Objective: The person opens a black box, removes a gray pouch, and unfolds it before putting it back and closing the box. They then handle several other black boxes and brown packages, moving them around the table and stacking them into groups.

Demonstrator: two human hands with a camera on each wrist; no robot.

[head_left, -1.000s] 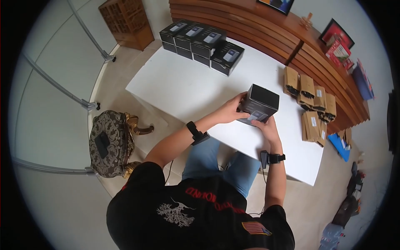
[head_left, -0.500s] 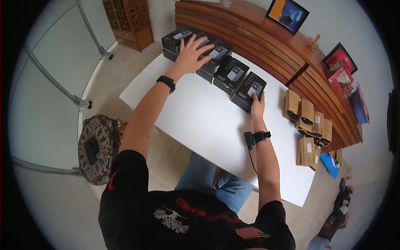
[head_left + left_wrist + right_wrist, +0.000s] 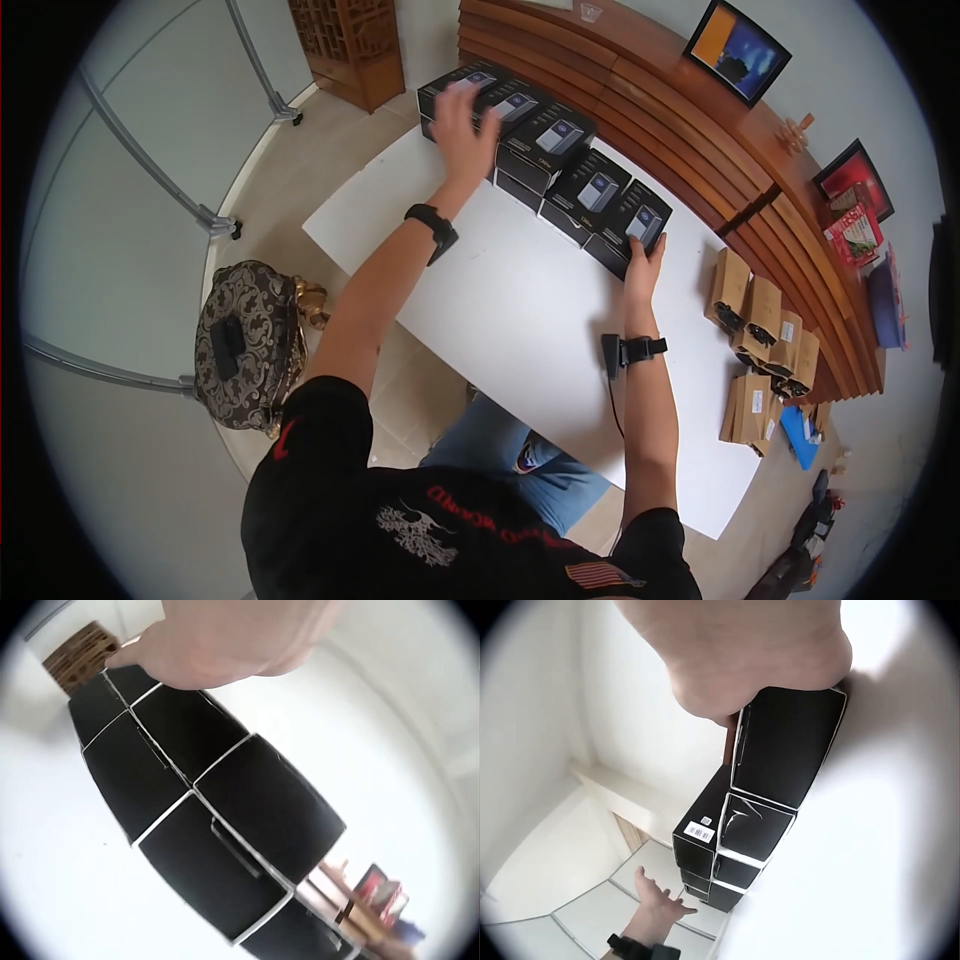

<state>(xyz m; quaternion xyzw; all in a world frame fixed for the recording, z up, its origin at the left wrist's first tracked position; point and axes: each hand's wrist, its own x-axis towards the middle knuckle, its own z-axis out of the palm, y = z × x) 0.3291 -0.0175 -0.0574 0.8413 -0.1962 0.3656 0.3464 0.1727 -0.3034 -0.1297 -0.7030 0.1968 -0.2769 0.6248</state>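
Note:
Black printed boxes stand in a row on the white table (image 3: 480,290), the left ones stacked two high. At the row's right end is a single-layer black box (image 3: 640,215), beside another single box (image 3: 592,193). My right hand (image 3: 643,268) grips that end box, thumb over its printed top and fingers along its right side. My left hand (image 3: 466,140), blurred, is at the stack's left end, overlapping a top box (image 3: 512,103) in the head view. The right wrist view shows the left hand (image 3: 656,904) with fingers spread and nothing in them.
Several brown cardboard packages (image 3: 765,310) with dark contents lie at the table's right end. A slatted wooden cabinet (image 3: 640,110) runs behind the table, with picture frames (image 3: 738,55) on it. A patterned stool (image 3: 245,345) stands at left.
The box held in both hands a second ago now stands at the row's right end, against its neighbour. My left hand has let go and moved to the stack's left end.

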